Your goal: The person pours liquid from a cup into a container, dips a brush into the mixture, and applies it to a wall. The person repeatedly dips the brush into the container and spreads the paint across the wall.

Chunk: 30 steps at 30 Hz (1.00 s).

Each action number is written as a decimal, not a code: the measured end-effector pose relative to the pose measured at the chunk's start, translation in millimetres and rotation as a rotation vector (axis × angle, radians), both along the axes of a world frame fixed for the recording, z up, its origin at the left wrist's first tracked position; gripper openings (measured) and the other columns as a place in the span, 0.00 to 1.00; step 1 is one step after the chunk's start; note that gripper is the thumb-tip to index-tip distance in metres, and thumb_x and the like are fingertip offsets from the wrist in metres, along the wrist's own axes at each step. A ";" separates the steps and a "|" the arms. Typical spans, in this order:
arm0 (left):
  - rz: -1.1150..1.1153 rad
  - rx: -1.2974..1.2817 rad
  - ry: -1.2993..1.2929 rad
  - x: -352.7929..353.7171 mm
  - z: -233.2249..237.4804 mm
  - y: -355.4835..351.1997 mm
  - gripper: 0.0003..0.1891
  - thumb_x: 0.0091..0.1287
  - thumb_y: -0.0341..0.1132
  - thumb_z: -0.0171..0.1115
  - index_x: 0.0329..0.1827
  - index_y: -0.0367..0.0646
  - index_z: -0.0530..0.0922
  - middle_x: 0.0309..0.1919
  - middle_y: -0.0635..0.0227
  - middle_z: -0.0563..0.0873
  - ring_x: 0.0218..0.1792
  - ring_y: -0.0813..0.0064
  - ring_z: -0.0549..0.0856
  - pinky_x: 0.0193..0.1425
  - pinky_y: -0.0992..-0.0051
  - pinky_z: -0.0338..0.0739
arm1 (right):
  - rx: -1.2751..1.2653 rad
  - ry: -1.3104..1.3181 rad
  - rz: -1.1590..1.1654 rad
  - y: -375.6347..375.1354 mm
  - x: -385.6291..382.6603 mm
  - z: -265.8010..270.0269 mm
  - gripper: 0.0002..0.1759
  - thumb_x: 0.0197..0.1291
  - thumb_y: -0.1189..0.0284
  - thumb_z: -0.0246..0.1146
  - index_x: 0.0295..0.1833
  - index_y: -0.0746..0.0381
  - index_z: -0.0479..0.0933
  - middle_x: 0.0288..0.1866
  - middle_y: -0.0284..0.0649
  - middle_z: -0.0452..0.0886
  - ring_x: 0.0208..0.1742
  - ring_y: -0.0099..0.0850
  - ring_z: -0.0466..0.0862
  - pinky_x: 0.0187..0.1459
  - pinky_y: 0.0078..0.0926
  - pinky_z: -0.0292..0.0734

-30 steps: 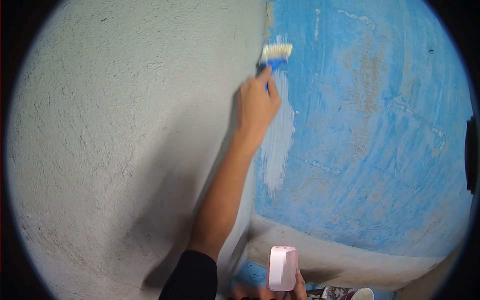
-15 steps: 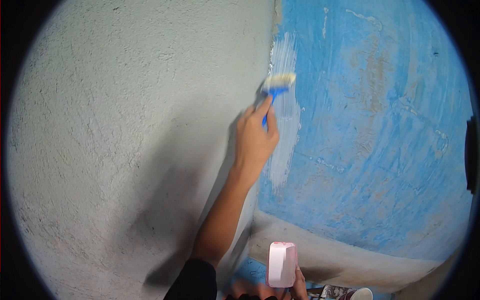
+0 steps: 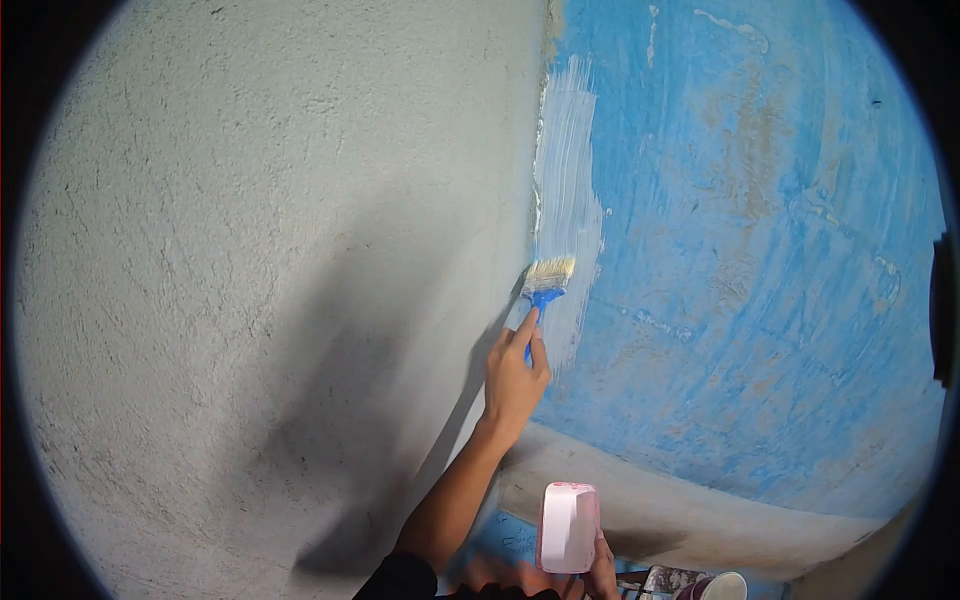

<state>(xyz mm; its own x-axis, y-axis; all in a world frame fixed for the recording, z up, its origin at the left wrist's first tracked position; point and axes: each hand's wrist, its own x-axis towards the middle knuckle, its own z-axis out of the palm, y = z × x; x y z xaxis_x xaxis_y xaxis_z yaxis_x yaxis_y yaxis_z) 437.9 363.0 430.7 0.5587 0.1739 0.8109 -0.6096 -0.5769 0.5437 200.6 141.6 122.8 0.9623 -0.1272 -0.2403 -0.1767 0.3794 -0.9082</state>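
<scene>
My left hand (image 3: 515, 375) is closed around the blue handle of a wide brush (image 3: 547, 280). Its pale bristles lie against the blue wall (image 3: 700, 300), over a streaky band of white paint (image 3: 570, 170) beside the corner. Low in the view, my right hand (image 3: 602, 570) holds a pinkish container (image 3: 568, 530) with white inside. Part of that hand is hidden behind the container and cut off by the frame's bottom edge.
A rough grey wall (image 3: 220, 250) meets the blue one at the corner on the left. Below the blue paint runs a pale lower strip (image 3: 690, 500). A white-rimmed cup (image 3: 725, 586) stands by a paint-spotted surface (image 3: 668, 580) at the bottom. Something dark (image 3: 941, 310) is at the right edge.
My left hand and the brush have moved down along the corner. The white band now looks denser in its upper part. My right hand and the container have barely shifted.
</scene>
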 end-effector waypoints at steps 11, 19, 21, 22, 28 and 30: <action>-0.059 0.025 -0.241 33.9 67.3 2.8 0.18 0.75 0.27 0.62 0.66 0.35 0.83 0.29 0.54 0.79 0.27 0.64 0.78 0.33 0.65 0.74 | 0.089 0.128 -0.080 9.4 5.1 25.3 0.34 0.83 0.52 0.47 0.79 0.68 0.66 0.69 0.45 0.77 0.68 0.35 0.79 0.68 0.33 0.75; -0.028 0.090 0.132 -5.3 -177.6 3.1 0.23 0.72 0.25 0.62 0.70 0.48 0.81 0.34 0.49 0.80 0.31 0.46 0.84 0.35 0.57 0.79 | 0.083 0.113 -0.062 3.3 5.4 22.3 0.35 0.83 0.50 0.48 0.79 0.67 0.66 0.68 0.44 0.78 0.67 0.33 0.78 0.67 0.32 0.75; -0.044 0.103 0.321 -23.4 -222.0 10.9 0.21 0.72 0.28 0.61 0.69 0.48 0.82 0.35 0.46 0.82 0.34 0.44 0.86 0.38 0.53 0.81 | 0.084 0.120 -0.079 0.6 5.8 19.3 0.35 0.83 0.50 0.48 0.79 0.67 0.66 0.69 0.44 0.78 0.68 0.33 0.78 0.67 0.32 0.75; -0.053 0.106 0.415 -29.1 -229.2 14.2 0.21 0.72 0.29 0.61 0.68 0.48 0.82 0.36 0.45 0.83 0.36 0.42 0.87 0.39 0.52 0.82 | 0.073 0.118 -0.082 0.4 4.4 20.7 0.35 0.83 0.50 0.48 0.79 0.67 0.66 0.69 0.44 0.78 0.68 0.33 0.78 0.67 0.31 0.75; -0.079 0.276 0.731 -16.8 -136.9 24.1 0.16 0.71 0.34 0.59 0.58 0.44 0.86 0.38 0.39 0.87 0.40 0.37 0.87 0.47 0.45 0.83 | 0.095 0.111 -0.080 0.9 6.1 30.1 0.34 0.84 0.51 0.47 0.79 0.68 0.65 0.71 0.45 0.77 0.69 0.33 0.78 0.69 0.31 0.74; -0.054 0.213 0.546 2.3 -81.9 27.0 0.10 0.68 0.29 0.60 0.46 0.39 0.88 0.32 0.40 0.86 0.37 0.38 0.86 0.45 0.48 0.81 | 0.083 0.097 -0.068 0.2 6.6 27.8 0.34 0.84 0.52 0.47 0.79 0.68 0.65 0.71 0.45 0.76 0.69 0.34 0.78 0.69 0.32 0.74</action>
